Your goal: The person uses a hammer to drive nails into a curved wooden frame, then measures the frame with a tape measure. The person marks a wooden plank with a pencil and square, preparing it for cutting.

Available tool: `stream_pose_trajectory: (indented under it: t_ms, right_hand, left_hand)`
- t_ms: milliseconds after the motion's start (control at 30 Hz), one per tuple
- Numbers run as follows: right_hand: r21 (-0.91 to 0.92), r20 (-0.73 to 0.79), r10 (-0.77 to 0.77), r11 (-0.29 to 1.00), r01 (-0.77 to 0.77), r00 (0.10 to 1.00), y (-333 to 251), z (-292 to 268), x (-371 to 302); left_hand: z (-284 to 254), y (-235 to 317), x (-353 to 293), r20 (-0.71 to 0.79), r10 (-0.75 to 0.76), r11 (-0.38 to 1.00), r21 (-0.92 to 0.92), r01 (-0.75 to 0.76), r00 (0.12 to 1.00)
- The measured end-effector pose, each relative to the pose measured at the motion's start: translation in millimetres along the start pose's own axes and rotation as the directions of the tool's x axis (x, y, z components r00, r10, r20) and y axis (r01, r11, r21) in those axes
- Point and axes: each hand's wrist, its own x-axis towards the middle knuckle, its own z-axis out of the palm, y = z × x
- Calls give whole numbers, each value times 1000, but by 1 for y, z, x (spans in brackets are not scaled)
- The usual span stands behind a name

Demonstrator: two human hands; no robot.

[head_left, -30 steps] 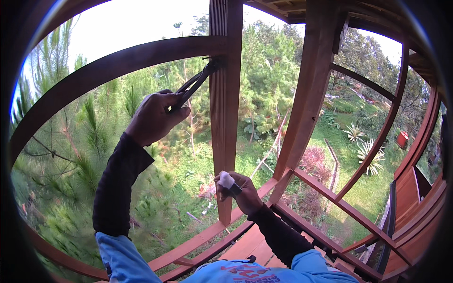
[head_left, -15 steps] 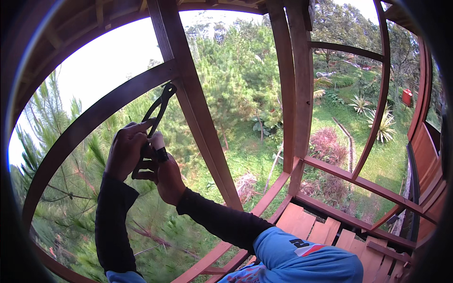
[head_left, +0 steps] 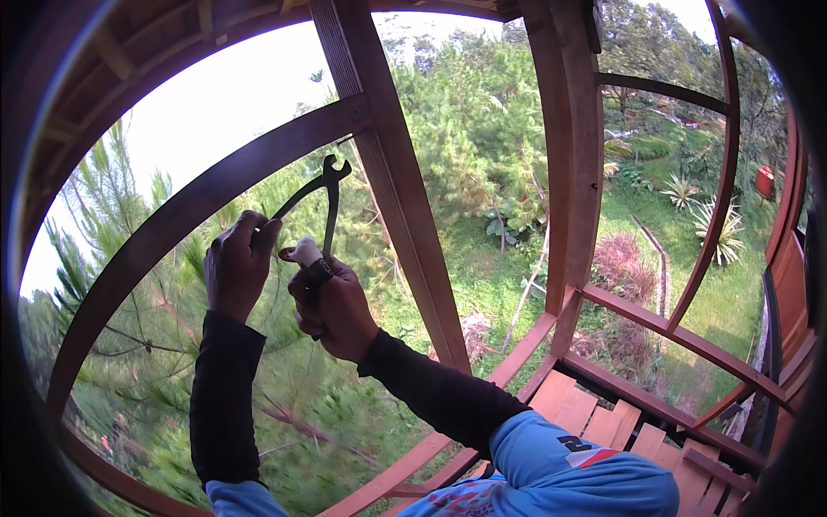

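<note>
Black metal pincers (head_left: 326,185) point up, jaws just below the curved wooden crossbeam (head_left: 215,194) and left of the upright post (head_left: 405,224). My left hand (head_left: 237,267) grips one handle, which slants down to the left. My right hand (head_left: 334,306) is closed around the other handle, which runs straight down. The right hand also holds a small white-capped object with a dark band (head_left: 306,252). The two hands are close together, almost touching. Both arms wear dark sleeves under a blue shirt.
An open reddish-brown timber frame surrounds me, with a second post (head_left: 573,172) to the right and slanted rails (head_left: 680,332) below. Floor planks (head_left: 603,422) lie at lower right. Beyond are pine trees, grass and a slope far below.
My right hand rose from low by the rail to join the left hand at the pincers. The pincers came off the post, and their handles now stand apart.
</note>
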Motion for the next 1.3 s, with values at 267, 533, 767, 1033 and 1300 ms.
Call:
stream_pose_trajectory:
  t_ms: [267, 533, 767, 1033, 1300]
  right_hand:
    - [-8, -4, -120, 993, 120, 993, 0, 5, 5]
    - [-106, -54, -216, 972, 210, 975, -1, 8, 20]
    - [-258, 12, -476, 848, 462, 879, 16, -3, 51]
    - [-358, 34, -618, 726, 587, 785, 22, -10, 61]
    - [-457, -53, -755, 600, 657, 654, 27, -18, 69]
  left_hand:
    - [9, -31, 0, 153, -1, 958, -283, 45, 988]
    - [33, -45, 6, -37, 93, 942, -322, -100, 995]
    - [47, -53, 7, -85, 36, 927, -370, -65, 996]
    - [73, -41, -1, -187, -34, 838, -541, -74, 982]
    - [109, -27, -18, -51, -277, 527, -843, 108, 959]
